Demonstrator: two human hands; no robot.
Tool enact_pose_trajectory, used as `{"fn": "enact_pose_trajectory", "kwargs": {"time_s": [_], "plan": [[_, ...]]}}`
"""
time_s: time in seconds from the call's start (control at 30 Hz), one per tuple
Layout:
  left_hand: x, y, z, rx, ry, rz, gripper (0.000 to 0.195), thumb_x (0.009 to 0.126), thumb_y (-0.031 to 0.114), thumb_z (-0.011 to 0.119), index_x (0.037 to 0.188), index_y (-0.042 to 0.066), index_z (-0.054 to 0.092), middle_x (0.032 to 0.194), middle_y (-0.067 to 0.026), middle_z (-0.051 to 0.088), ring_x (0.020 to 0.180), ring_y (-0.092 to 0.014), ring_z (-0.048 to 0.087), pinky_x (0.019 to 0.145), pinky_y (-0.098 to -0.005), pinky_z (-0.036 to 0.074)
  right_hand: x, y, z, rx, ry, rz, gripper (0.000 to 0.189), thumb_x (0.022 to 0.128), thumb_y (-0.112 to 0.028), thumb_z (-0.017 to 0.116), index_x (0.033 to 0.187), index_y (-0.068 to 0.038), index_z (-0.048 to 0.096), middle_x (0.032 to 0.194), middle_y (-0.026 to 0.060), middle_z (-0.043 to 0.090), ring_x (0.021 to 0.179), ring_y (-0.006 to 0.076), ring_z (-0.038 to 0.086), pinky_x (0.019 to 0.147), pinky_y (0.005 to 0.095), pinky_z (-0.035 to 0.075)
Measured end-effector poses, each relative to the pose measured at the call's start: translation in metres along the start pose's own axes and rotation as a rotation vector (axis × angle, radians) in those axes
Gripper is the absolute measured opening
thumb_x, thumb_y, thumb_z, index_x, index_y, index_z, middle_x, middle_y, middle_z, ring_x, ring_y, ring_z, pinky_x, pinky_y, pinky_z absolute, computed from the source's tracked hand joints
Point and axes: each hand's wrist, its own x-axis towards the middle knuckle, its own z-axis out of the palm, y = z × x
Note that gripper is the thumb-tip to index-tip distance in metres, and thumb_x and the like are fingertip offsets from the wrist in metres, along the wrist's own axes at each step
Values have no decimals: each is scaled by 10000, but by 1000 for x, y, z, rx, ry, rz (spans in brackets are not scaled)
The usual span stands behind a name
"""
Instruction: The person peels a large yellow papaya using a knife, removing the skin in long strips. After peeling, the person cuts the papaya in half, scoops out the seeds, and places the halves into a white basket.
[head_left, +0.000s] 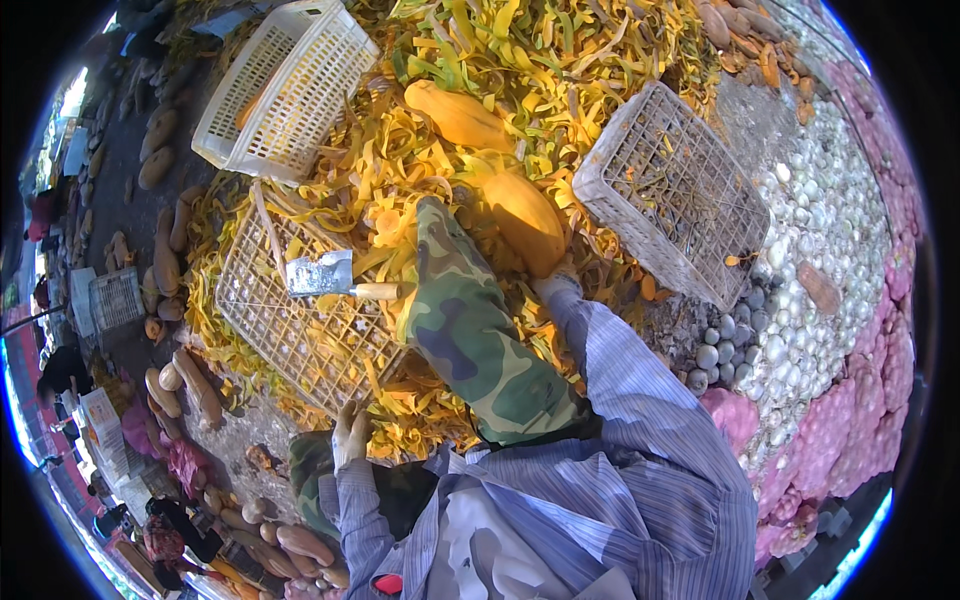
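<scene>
My right hand (556, 283), in a pale glove, grips the near end of a peeled orange squash (525, 221); its fingers are partly hidden beneath it. Beyond lies another peeled squash (459, 116) on the heap of peelings (420, 154). My left hand (350, 433), also gloved, is low beside the near corner of an overturned plastic crate (259, 315). Whether it grips the crate's edge is unclear. On that crate rests a cleaver-like tool (321, 275) with a broad metal blade and wooden handle. My camouflage-clad leg (480, 352) extends between the hands.
A white plastic crate (300, 97) with an orange piece inside stands at upper left. Another overturned crate (675, 195) lies right, beside many pale onion-like bulbs (825, 247) and pink net sacks (817, 427). Unpeeled squashes (166, 255) line the left floor; people (172, 536) are farther off.
</scene>
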Motion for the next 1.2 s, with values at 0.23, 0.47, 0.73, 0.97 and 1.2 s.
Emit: {"fn": "enact_pose_trajectory", "kwargs": {"time_s": [0.23,0.47,0.73,0.97,1.2], "plan": [[7,3,2,-42,46,-27,542,985,346,675,1328,-55,555,977,-126,691,784,-172,653,666,-302,532,8,-19,6,-35,13,192,871,772,-360,811,1455,-37,377,1384,255,583,1261,398,603,1073,458,496],[12,14,8,1,54,33,522,983,360,695,1273,-59,581,943,-118,689,754,-162,635,649,-305,517,29,-14,-30,478,-424,164,673,883,-407,717,1408,-30,529,1280,196,666,1154,322,662,943,445,565],[13,28,15,129,104,-12,580,974,431,706,1301,-36,599,961,-119,708,771,-166,647,651,-309,516,49,-22,-70,1645,-657,263,617,1013,-564,488,1447,-126,507,1283,140,665,971,361,682,791,575,588],[17,1,10,40,57,11,569,985,415,686,1306,-45,598,942,-108,708,737,-156,627,636,-306,504,84,-36,-25,1605,-373,179,638,1015,-524,570,1497,-118,473,1492,124,563,1337,297,552,1109,536,447],[-5,56,25,182,88,38,555,967,419,680,1267,-44,624,982,-134,730,831,-180,680,746,-329,544,98,-42,-22,1784,-433,219,503,1009,-272,605,1447,-61,474,1347,152,631,1168,320,647,934,501,576]]}}
